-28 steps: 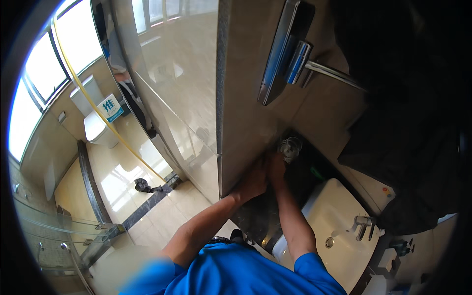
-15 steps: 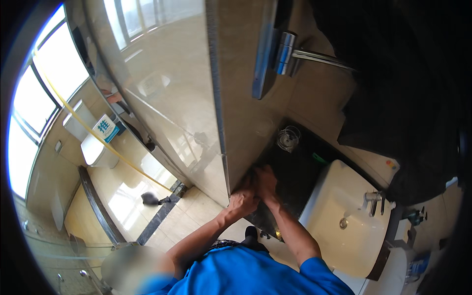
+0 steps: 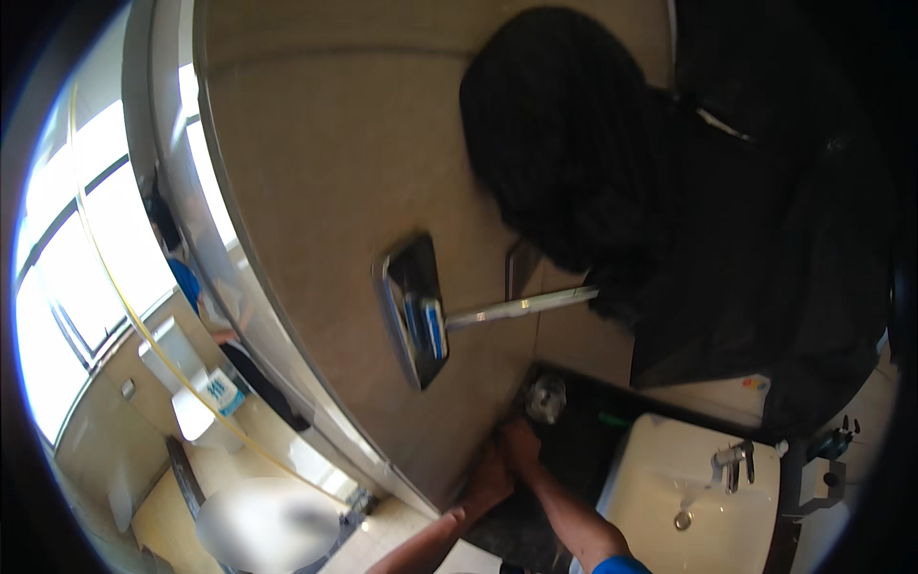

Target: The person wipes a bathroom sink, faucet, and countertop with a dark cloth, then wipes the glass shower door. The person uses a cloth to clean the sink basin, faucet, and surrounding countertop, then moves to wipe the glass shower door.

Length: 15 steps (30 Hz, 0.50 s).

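Observation:
My left hand (image 3: 493, 478) and my right hand (image 3: 519, 448) are close together over the dark countertop (image 3: 579, 469), at its left side by the beige wall. The fingers look curled inward, one hand against the other. Shadow and the hands themselves hide whatever they hold, if anything. Just beyond the right hand lies a small clear, coiled-looking item (image 3: 546, 398), too blurred to name. Farther right on the dark top is a small green object (image 3: 614, 419).
A white washbasin (image 3: 636, 478) with a chrome faucet (image 3: 734, 464) is at right. A chrome arm (image 3: 521, 308) juts from a rectangular wall plate (image 3: 416, 330). Black cloth (image 3: 574, 143) hangs above. Left are a toilet (image 3: 196, 416) and a yellow hose (image 3: 120, 297).
The view has tilted up and shifted, so more wall and black cloth show and the hands appear lower. Both hands stay together at the same counter edge.

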{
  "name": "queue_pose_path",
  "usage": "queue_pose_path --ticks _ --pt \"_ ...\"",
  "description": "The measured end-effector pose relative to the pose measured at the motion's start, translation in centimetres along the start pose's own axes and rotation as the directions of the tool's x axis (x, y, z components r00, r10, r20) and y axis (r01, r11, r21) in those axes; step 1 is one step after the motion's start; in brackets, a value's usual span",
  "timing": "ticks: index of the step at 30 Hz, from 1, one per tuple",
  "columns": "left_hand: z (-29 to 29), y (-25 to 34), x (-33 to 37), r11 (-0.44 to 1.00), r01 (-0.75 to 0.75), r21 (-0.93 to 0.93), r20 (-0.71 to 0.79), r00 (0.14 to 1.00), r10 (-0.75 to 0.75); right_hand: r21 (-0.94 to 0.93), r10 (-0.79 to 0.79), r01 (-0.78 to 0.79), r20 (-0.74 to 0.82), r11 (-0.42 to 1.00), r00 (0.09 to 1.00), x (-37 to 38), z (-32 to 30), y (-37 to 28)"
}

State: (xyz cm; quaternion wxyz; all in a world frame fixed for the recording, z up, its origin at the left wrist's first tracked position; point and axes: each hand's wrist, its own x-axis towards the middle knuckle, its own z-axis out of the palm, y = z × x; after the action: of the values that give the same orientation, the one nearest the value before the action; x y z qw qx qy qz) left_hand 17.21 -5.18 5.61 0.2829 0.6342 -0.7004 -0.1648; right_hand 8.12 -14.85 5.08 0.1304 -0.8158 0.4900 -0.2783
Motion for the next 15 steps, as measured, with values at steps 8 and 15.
queue_pose_path --ticks 8,15 --pt "0.2 -0.1 1.1 0.995 -0.004 0.099 -0.104 0.995 0.014 -0.048 0.039 -0.037 0.025 0.998 0.999 0.6 0.5 0.5" --pt "-2.8 1.8 -3.4 0.993 0.117 -0.004 0.121 0.986 -0.116 0.052 0.048 -0.047 -0.027 0.998 0.998 -3.5 -0.4 -2.3"
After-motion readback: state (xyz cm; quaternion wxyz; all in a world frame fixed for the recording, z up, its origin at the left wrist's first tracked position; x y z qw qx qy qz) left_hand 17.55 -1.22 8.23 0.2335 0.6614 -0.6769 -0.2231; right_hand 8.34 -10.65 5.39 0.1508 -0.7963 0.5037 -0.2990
